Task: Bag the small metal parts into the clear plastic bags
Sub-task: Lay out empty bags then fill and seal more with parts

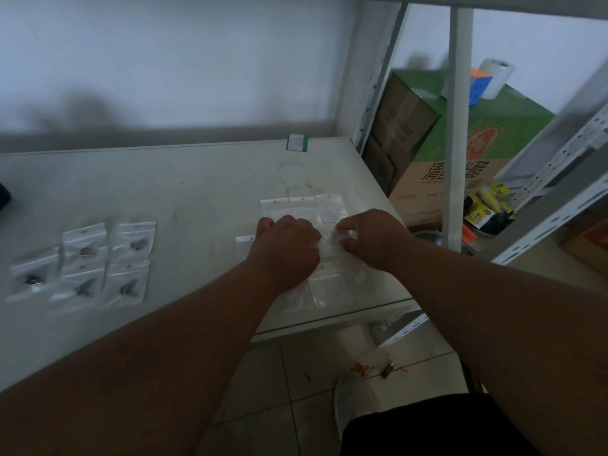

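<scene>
Several clear plastic bags with dark metal parts inside (86, 263) lie in rows on the left of the white table (184, 192). Empty clear bags (302, 205) are spread flat at the table's right side, some reaching the front edge (329, 291). My left hand (286, 248) and my right hand (371, 236) both rest on this spread, fingers curled. Between them they pinch one clear bag (329, 243). I cannot see any loose metal part under the hands.
A small green-edged card (297, 142) lies at the table's far edge. To the right stand a shelf post (457, 126), a green and tan cardboard box (487, 153), a paper roll and a colourful cube. Debris lies on the tiled floor (378, 368).
</scene>
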